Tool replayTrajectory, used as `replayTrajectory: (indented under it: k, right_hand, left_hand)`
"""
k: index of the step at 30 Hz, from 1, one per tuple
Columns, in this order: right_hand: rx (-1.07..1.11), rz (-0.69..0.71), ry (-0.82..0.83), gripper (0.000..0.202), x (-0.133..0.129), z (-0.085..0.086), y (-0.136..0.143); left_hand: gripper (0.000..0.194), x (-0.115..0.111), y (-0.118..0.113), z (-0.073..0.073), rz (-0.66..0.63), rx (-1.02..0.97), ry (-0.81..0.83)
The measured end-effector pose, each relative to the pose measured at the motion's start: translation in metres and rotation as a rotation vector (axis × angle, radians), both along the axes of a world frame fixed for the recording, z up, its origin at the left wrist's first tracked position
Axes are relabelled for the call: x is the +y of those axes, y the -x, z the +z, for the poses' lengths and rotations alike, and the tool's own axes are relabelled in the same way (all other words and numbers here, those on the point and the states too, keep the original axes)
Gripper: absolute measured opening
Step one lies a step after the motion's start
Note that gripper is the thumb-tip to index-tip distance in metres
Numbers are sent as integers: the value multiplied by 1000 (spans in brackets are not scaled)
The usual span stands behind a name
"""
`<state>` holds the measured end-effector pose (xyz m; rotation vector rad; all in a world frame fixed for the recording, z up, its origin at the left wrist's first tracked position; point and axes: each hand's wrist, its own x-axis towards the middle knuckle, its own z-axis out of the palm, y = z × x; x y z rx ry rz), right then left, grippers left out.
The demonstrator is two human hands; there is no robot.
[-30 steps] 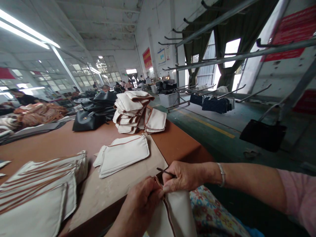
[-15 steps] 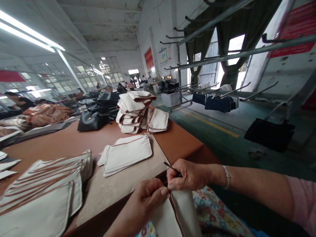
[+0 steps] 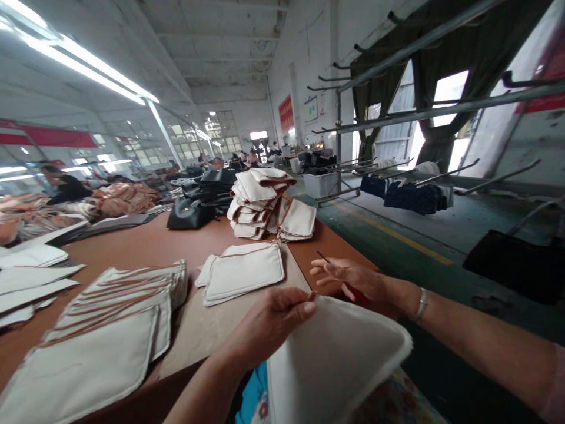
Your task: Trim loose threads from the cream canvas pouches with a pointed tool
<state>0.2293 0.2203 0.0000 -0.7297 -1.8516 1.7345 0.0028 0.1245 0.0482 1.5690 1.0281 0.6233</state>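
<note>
My left hand pinches the upper edge of a cream fabric pouch piece, which hangs spread over my lap. A bit of brown trim shows at the fingertips. To its right, my right hand is off the fabric and keeps hold of a slim tool with a dark thin tip and a red handle; its exact kind is hidden by the fingers. On the table ahead lie a few flat cream pieces with brown trim. An overlapping row of similar pieces spreads at the left.
A tall stack of folded cream pieces stands on the brown-covered table, beside black bags. Orange-brown bundles lie farther left. On the right, a metal rack with long prongs carries dark bags. Other people sit farther back.
My right hand has let go of the fabric and moved up and right with the tool. The cream piece has turned to show a broad plain face. The view has shifted left.
</note>
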Motion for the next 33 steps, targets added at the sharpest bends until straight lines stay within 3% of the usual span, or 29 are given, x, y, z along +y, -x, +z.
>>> replayTrajectory:
  k: [3,5,9,14,17,20,21,23,25,27,30,33]
  right_hand:
    - [-10,116,195,57,-7,-3,-4]
    - [-63,172,270,54,-10,-13,-8]
    - [8,172,348,58,-12,-32,-12]
    - [39,222,283,73,-11,-39,-14]
    - [-24,41,114,75,-10,-32,-19]
    - [-71,-308,-252,76,-9,-10,-20]
    - [-91,-360,-369,79,-9,0,-18]
    - [-152,-287,-536,83,-11,19,-9]
    - [-220,-94,-581,80,-13,33,4]
    - [-241,47,-523,62,-14,37,16]
    - [-212,127,-377,34,-11,31,24]
    - [-176,150,-280,29,-8,28,15]
  left_hand:
    - [32,13,-15,20,-52,-9,-66]
    - [29,19,-17,24,-71,-10,-78]
    - [32,27,-10,22,-73,28,-74]
    - [37,38,-6,15,-41,91,-113]
    - [33,45,-8,10,-33,131,-150]
    - [31,51,-15,6,-20,175,-192]
    - [32,52,-19,6,-17,190,-207]
    - [28,51,-26,7,-16,205,-230]
    - [20,49,-29,9,-11,208,-230]
    - [22,46,-24,11,-18,215,-196]
    - [43,39,0,8,-68,254,-95]
    - [55,32,33,-6,-100,264,19]
